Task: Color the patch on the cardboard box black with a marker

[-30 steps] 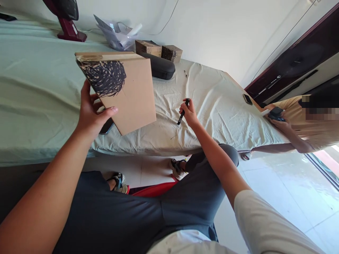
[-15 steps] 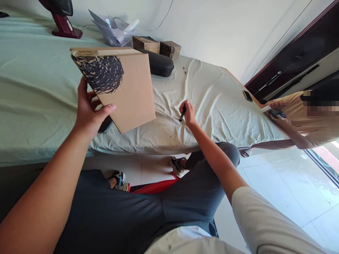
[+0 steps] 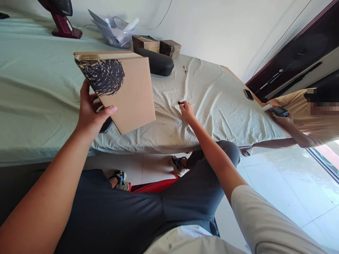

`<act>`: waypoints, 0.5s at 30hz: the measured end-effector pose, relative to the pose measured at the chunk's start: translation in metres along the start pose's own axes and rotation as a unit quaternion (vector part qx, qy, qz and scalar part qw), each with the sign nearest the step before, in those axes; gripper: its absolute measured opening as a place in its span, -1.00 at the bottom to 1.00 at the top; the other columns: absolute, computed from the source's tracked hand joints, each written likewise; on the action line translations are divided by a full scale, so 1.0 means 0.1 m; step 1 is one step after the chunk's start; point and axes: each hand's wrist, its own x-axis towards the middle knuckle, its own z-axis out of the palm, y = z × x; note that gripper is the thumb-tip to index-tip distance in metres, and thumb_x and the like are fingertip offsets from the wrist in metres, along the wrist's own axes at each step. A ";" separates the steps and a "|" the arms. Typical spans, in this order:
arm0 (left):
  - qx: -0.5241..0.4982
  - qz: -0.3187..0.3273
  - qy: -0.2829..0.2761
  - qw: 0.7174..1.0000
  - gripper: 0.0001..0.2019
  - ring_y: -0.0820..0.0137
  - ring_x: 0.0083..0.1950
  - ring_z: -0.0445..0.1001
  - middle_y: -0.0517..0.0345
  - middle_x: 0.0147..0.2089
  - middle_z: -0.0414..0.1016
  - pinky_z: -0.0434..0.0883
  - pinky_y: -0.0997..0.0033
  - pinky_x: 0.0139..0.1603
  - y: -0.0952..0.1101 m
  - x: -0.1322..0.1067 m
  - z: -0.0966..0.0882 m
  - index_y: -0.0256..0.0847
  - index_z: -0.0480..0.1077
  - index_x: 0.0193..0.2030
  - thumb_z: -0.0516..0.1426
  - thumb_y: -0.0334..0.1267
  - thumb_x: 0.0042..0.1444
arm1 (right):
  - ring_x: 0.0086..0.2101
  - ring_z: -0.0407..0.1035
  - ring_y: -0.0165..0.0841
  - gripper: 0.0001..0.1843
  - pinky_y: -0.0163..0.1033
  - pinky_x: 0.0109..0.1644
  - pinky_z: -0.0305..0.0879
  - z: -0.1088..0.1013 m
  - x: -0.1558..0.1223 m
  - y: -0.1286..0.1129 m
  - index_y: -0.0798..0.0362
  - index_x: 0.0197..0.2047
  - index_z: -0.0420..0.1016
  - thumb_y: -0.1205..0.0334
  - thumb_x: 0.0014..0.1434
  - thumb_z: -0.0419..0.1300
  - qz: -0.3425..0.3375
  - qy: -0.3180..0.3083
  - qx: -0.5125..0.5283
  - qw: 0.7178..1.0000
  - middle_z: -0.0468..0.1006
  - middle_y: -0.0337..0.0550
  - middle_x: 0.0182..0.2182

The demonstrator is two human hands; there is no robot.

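My left hand [image 3: 91, 113] is closed on a cardboard box [image 3: 137, 93], holding it tilted above the cloth-covered table, thumb on the front face. Dense black scribbles [image 3: 107, 76] cover the upper left of that face; the rest is plain brown. To the right of the box, my right hand [image 3: 187, 113] is closed around a black marker [image 3: 179, 103]. Only a short dark end of the marker sticks out past the fingertips; the fingers hide the rest. A dark phone [image 3: 106, 125] lies under my left wrist, partly covered.
Behind the box are a black case [image 3: 161, 64], two small scribbled boxes [image 3: 170, 48] and a clear plastic bin [image 3: 113, 35]. A pen [image 3: 185, 69] and another phone [image 3: 248, 94] rest on the cloth [image 3: 212, 102]. At right, a person [image 3: 299, 116] holds a dark device.
My right hand has turned, so the marker that pointed down toward me now shows only its tip at the upper left. The box has shifted slightly down.
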 end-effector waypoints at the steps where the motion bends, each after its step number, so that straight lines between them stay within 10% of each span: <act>1: 0.000 -0.004 0.000 1.000 0.50 -0.26 0.47 0.49 -0.09 0.31 0.46 0.32 -0.52 0.59 0.00 -0.01 0.00 0.14 0.21 0.62 0.57 0.58 -0.52 | -0.05 0.36 -0.13 -0.84 0.13 0.37 0.42 0.01 0.01 0.05 -0.13 -0.17 0.45 0.04 0.35 0.32 -0.012 0.013 -0.028 0.999 0.39 -0.13 -0.20; 10: -0.013 -0.022 0.004 1.000 0.39 -0.23 0.46 0.52 -0.09 0.25 0.50 0.36 -0.49 0.58 0.08 -0.07 0.07 0.09 0.31 0.52 0.60 0.54 -0.48 | 0.29 0.38 0.10 -0.79 0.41 0.65 0.13 0.00 0.00 0.13 -0.08 -0.07 0.60 0.14 0.22 0.38 -0.033 -0.030 -0.043 0.998 0.57 0.11 0.09; 15: -0.072 -0.057 -0.010 0.996 0.18 -0.17 0.43 0.56 -0.10 0.33 0.55 0.45 -0.37 0.54 0.26 -0.22 0.32 0.07 0.40 0.36 0.60 0.48 -0.41 | 0.53 0.33 0.07 -0.01 0.36 0.69 0.16 0.16 -0.36 -0.17 -0.20 0.56 0.40 -0.41 0.21 0.47 -0.092 -0.231 0.081 0.965 0.53 0.04 0.48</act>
